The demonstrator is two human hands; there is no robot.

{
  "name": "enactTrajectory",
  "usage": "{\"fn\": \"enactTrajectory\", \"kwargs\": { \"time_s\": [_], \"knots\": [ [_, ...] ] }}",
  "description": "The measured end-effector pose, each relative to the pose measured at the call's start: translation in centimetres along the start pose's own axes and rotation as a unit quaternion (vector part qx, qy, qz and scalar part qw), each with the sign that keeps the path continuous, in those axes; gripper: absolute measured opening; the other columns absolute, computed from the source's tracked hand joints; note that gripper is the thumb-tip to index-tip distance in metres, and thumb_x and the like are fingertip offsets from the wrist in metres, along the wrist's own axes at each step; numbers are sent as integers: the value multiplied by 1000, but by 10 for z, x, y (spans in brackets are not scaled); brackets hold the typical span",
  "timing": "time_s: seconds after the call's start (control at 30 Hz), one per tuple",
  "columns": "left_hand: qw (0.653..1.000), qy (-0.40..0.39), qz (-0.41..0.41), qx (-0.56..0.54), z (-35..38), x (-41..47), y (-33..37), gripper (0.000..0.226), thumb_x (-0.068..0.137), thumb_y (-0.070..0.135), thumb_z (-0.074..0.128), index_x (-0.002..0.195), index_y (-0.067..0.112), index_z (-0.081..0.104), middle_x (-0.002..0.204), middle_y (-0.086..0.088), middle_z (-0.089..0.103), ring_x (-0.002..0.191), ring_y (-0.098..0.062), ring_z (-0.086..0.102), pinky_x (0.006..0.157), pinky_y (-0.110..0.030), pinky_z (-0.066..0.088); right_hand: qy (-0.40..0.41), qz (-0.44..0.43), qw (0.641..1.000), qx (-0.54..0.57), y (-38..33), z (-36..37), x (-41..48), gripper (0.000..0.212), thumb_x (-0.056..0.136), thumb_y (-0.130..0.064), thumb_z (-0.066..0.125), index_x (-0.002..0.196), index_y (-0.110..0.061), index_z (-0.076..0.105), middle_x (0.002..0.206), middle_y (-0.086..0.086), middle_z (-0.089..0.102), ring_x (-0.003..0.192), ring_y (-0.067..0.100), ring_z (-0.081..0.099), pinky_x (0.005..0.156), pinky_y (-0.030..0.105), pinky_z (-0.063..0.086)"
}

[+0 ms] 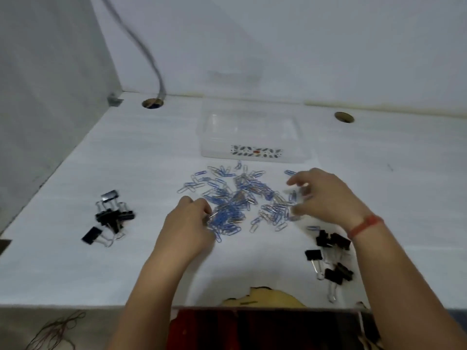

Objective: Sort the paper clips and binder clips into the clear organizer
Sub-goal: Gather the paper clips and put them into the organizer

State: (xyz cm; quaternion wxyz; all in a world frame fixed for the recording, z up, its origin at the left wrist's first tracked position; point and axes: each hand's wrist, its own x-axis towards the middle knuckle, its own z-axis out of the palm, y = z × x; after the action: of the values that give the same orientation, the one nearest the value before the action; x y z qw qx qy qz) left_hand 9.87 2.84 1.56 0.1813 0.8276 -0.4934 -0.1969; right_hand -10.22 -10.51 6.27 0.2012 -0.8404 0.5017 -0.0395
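A spread of blue and silver paper clips (pixel 235 198) lies in the middle of the white table. My left hand (pixel 188 223) rests at the pile's left edge, fingers curled down into the clips. Over the pile's right edge hovers my right hand (pixel 326 198), its fingers bent and apart; it is blurred, and whether it holds a clip I cannot tell. Black binder clips lie in two heaps, one at the left (pixel 111 218) and one at the right (pixel 331 258) beside my right forearm. The clear organizer (pixel 250 133) stands behind the paper clips.
Two round cable holes (pixel 152 103) (pixel 344 117) sit near the back wall, with a grey cable (pixel 141 44) running into the left one. The table's near edge has a chipped yellow patch (pixel 262 296). A grey partition (pixel 50 97) closes the left side.
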Motion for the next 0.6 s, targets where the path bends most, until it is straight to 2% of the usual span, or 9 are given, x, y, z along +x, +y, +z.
{"fn": "enactTrajectory", "kwargs": {
  "time_s": [0.07, 0.1, 0.2, 0.3, 0.43, 0.5, 0.57, 0.6],
  "knots": [
    [1000, 18, 12, -11, 8, 7, 12, 32, 73, 12, 64, 103, 20, 61, 95, 2, 49, 95, -22, 59, 69, -22, 33, -47, 97, 991, -75, 23, -6, 3, 61, 65, -18, 80, 122, -18, 59, 120, 7, 58, 108, 24, 58, 83, 25, 41],
    [999, 23, 20, -17, 12, 10, 18, 31, 73, 11, 63, 102, 19, 62, 94, 2, 51, 93, -22, 59, 69, -22, 33, -66, 112, 988, -77, 30, -5, 4, 60, 65, -17, 80, 121, -17, 58, 121, 6, 58, 107, 23, 57, 82, 25, 40],
    [998, 38, 32, -42, 25, 12, 34, 29, 71, 7, 62, 99, 18, 64, 93, -1, 57, 89, -21, 57, 68, -23, 34, -56, 98, 994, -12, 35, 11, 8, 48, 64, -12, 78, 109, -15, 63, 105, 2, 61, 93, 18, 55, 74, 20, 38],
    [996, 50, 52, -59, 34, 10, 48, 29, 74, 7, 61, 101, 17, 65, 98, -2, 60, 90, -20, 57, 70, -24, 38, -50, 46, 998, 19, 19, 24, 11, 38, 66, -10, 77, 101, -16, 65, 84, -7, 54, 84, 14, 54, 60, 19, 38],
    [994, 66, 68, -61, 41, 4, 57, 29, 79, 10, 61, 106, 19, 64, 103, 0, 61, 93, -20, 59, 76, -26, 44, -29, 7, 998, 57, 16, 17, 7, 28, 66, -6, 74, 91, -17, 70, 85, -4, 62, 81, 14, 58, 68, 23, 46],
    [992, 80, 72, -61, 43, 1, 61, 29, 81, 8, 59, 107, 19, 63, 104, 1, 61, 91, -19, 59, 76, -27, 45, -20, 26, 999, 31, 29, 1, 5, 23, 65, -4, 75, 84, -16, 72, 81, -4, 65, 78, 14, 61, 64, 22, 45],
    [991, 91, 72, -66, 46, -3, 65, 29, 82, 7, 56, 107, 19, 64, 106, 0, 62, 93, -20, 59, 77, -28, 45, -59, 55, 997, -12, 35, -9, 5, 17, 62, -6, 78, 78, -12, 74, 73, -5, 68, 73, 12, 63, 62, 21, 46],
    [991, 95, 74, -66, 47, -4, 68, 28, 83, 7, 55, 107, 19, 64, 107, 0, 62, 95, -21, 59, 78, -29, 45, -87, 66, 994, -29, 36, -9, 5, 16, 61, -7, 79, 77, -10, 75, 74, -3, 70, 75, 14, 65, 65, 24, 50]
  ]
}}
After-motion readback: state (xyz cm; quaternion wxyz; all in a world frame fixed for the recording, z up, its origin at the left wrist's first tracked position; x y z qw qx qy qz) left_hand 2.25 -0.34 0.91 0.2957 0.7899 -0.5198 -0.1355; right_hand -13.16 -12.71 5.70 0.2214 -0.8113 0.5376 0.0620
